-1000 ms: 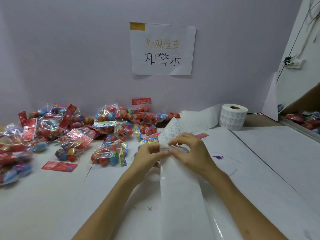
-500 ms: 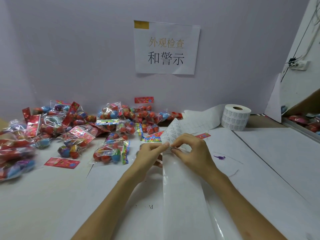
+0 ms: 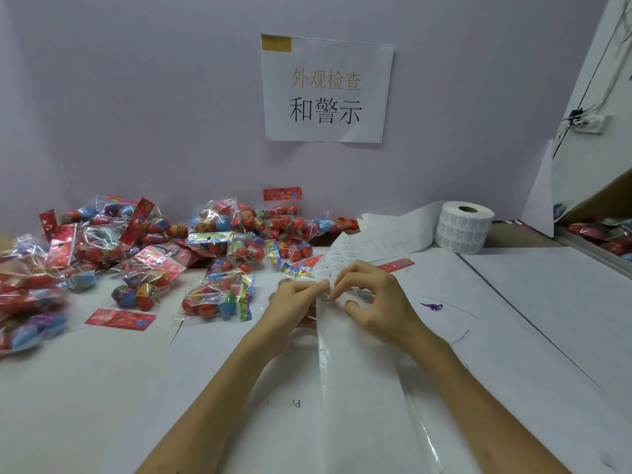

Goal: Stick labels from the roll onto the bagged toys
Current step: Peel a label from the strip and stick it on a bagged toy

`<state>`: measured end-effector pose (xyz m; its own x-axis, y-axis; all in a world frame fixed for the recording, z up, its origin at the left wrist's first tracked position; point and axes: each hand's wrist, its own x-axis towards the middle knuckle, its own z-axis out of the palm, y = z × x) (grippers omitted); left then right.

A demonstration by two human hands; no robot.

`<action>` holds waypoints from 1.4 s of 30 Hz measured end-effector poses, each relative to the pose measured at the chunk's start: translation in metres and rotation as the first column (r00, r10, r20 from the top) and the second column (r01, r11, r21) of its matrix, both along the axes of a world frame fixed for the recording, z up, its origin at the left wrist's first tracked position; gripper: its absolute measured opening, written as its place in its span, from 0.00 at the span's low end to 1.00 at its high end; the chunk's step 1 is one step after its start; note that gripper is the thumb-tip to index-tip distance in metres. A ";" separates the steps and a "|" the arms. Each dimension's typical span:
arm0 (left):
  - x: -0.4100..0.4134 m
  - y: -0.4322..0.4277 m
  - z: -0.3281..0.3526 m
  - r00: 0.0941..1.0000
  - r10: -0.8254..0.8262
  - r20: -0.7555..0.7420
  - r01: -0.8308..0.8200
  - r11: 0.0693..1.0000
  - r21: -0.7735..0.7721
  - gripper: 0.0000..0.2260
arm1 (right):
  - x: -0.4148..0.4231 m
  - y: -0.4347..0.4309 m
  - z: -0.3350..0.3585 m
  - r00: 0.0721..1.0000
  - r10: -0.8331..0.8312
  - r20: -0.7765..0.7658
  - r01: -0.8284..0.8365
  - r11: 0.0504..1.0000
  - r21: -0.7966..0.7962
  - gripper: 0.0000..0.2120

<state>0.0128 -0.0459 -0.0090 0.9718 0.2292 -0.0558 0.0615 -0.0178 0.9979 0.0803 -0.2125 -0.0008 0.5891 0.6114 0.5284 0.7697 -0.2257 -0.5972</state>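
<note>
1. White paper sheets cover the table (image 3: pixel 85 388). A lilac wall (image 3: pixel 136 97) stands behind it, with a white side wall on the right.
2. Label roll (image 3: pixel 465 230) stands on end at the back of the table, near the lilac wall. Places below are given from it.
3. Paper sign (image 3: pixel 326 90) hangs on the wall up and left of the roll, with yellow tape at its top left corner. A small wall card (image 3: pixel 282 194), red, is stuck below the sign.
4. Label strip (image 3: pixel 359 388) runs left from the roll, folds, then comes toward the camera as bare backing. Printed labels show only beyond the hands, which cover the place where they end.
5. Left hand (image 3: pixel 290 302) is left of the roll and nearer the camera. Its thumb and fingers pinch the strip's left edge.
6. Right hand (image 3: pixel 376 302) is just beside it, on the roll's side. Its fingers are curled, with forefinger and thumb close together, nipping the strip. Cannot tell if a label is lifted.
7. Bagged toys (image 3: pixel 222 234) are heaped left of the roll along the wall, in clear bags of red and blue eggs. A single bag (image 3: pixel 215 297) lies apart, near the left hand.
8. Header card (image 3: pixel 119 318), red and loose, lies far left of the roll, in front of the heap.
9. Purple toy dinosaur (image 3: pixel 432 306) lies in front of the roll, right of the right hand.
10. Further bags (image 3: pixel 595 234) sit right of the roll at the frame edge, with a socket strip (image 3: pixel 590 122) above them.
</note>
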 end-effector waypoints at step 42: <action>-0.007 0.004 0.014 0.961 -0.016 0.276 0.030 0.998 -0.047 0.15 | -0.001 -0.005 0.023 0.570 0.410 -0.712 -0.030 0.877 0.480 0.15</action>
<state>0.0061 -0.0415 0.0049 0.9561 0.2101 0.2041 -0.2159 0.0346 0.9758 0.0794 -0.2172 0.0217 0.7516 0.6437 0.1443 -0.0451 0.2684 -0.9623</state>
